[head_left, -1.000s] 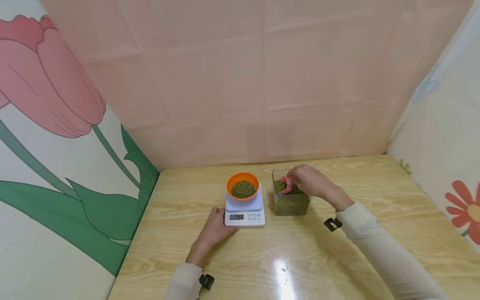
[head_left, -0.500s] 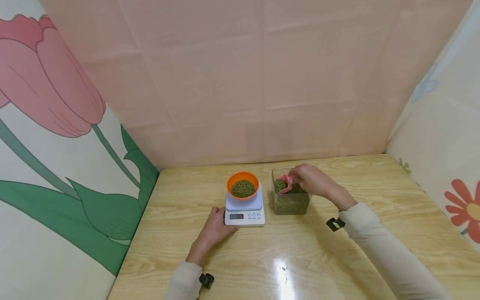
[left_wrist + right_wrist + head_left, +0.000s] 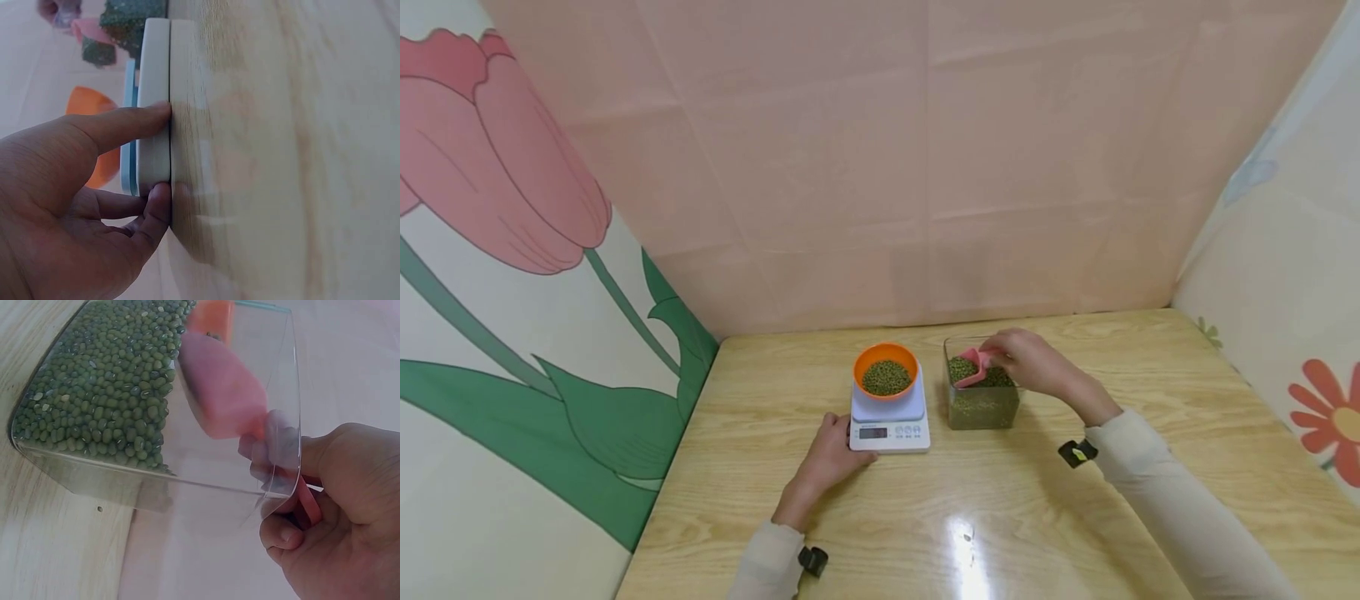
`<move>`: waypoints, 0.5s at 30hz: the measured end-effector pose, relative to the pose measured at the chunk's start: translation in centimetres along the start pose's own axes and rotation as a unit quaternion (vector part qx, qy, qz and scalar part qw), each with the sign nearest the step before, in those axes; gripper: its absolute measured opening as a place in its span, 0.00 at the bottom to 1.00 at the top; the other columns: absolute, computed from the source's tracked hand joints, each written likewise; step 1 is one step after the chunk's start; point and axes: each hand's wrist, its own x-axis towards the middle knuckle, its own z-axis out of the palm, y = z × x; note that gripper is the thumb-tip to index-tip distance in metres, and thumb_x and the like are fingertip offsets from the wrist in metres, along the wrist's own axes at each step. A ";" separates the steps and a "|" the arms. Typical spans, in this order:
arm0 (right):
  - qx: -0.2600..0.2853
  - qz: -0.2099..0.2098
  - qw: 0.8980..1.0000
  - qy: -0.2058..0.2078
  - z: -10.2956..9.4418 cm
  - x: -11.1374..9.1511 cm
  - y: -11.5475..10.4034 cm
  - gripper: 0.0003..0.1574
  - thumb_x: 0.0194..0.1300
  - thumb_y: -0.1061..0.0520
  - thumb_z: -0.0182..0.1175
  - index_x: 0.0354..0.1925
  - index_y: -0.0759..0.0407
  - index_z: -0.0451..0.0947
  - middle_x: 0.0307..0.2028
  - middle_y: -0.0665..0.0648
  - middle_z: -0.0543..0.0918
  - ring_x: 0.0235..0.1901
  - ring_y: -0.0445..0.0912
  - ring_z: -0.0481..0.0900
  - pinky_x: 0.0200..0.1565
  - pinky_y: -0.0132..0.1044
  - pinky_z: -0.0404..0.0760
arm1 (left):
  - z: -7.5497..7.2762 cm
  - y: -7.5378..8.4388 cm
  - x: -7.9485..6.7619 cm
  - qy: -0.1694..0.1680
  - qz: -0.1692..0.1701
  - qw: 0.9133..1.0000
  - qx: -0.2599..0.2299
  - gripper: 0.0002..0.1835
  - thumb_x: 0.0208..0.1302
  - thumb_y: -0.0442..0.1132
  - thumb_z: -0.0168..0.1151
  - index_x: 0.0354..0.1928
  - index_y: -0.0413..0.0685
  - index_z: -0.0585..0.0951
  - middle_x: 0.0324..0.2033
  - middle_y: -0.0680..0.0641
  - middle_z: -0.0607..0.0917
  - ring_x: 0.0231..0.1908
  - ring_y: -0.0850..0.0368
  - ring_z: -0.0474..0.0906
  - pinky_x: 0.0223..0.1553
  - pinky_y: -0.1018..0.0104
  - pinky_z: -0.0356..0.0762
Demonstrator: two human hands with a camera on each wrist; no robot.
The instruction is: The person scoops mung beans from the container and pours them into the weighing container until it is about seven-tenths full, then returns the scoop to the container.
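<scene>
A white kitchen scale (image 3: 890,437) stands on the table, bearing an orange bowl (image 3: 886,394) with mung beans (image 3: 886,379) in it. My left hand (image 3: 831,454) grips the scale's near left corner, the thumb along its front side (image 3: 154,131) and curled fingers at its left side. Right of the scale is a clear square container (image 3: 215,487), partly filled with mung beans (image 3: 103,387). My right hand (image 3: 1028,361) holds a pink scoop (image 3: 225,387) by its handle. The scoop's bowl is inside the container, above the bean level in the right wrist view.
The wooden table (image 3: 745,392) meets a pink covered wall (image 3: 820,250) at the back. Painted walls stand at the left and right. A small dark camera (image 3: 1077,452) sits by the right wrist, another camera (image 3: 813,562) by the left.
My right hand has shifted slightly to the right and turned a little, tilting the pink scoop inside the container. The left hand, scale and bowl have stayed in place.
</scene>
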 end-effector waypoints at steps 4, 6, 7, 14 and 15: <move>-0.006 0.004 1.000 0.004 0.0 -0.2 0.1 0.12 0.74 0.64 0.65 0.51 0.68 0.87 0.47 0.66 0.91 0.50 0.64 0.88 0.56 0.61 0.83 | 0.0 0.0 0.0 -0.001 -0.002 1.000 -0.003 0.38 0.60 0.43 0.81 0.71 0.39 0.77 0.49 0.45 0.75 0.46 0.52 0.67 0.52 0.57 0.72; -0.005 0.007 1.000 0.006 -0.1 -0.4 0.0 0.12 0.74 0.64 0.64 0.52 0.68 0.87 0.47 0.66 0.90 0.50 0.64 0.88 0.56 0.61 0.83 | 0.0 0.0 0.0 -0.001 0.001 1.000 -0.002 0.39 0.60 0.43 0.81 0.71 0.38 0.77 0.49 0.45 0.75 0.46 0.52 0.67 0.52 0.56 0.72; -0.004 0.008 1.000 0.007 -0.1 -0.5 0.0 0.12 0.74 0.65 0.64 0.52 0.68 0.87 0.47 0.67 0.90 0.50 0.64 0.88 0.56 0.61 0.83 | 0.0 0.0 0.0 -0.001 0.001 1.000 -0.002 0.39 0.60 0.43 0.81 0.71 0.38 0.77 0.49 0.45 0.75 0.46 0.52 0.67 0.52 0.56 0.72; 0.009 0.014 1.000 0.015 -0.4 -0.8 0.0 0.12 0.74 0.63 0.65 0.52 0.68 0.87 0.46 0.66 0.91 0.48 0.62 0.88 0.53 0.61 0.84 | 0.0 0.1 0.0 0.001 0.001 1.000 -0.002 0.39 0.60 0.43 0.81 0.71 0.39 0.77 0.49 0.45 0.75 0.46 0.52 0.67 0.52 0.57 0.72; 0.010 0.014 1.000 0.016 -0.4 -0.8 0.1 0.12 0.74 0.63 0.65 0.52 0.67 0.87 0.46 0.65 0.91 0.48 0.62 0.88 0.53 0.61 0.84 | -0.1 0.1 0.0 0.002 0.003 1.000 -0.002 0.39 0.60 0.43 0.81 0.71 0.38 0.77 0.49 0.45 0.75 0.45 0.52 0.67 0.52 0.57 0.72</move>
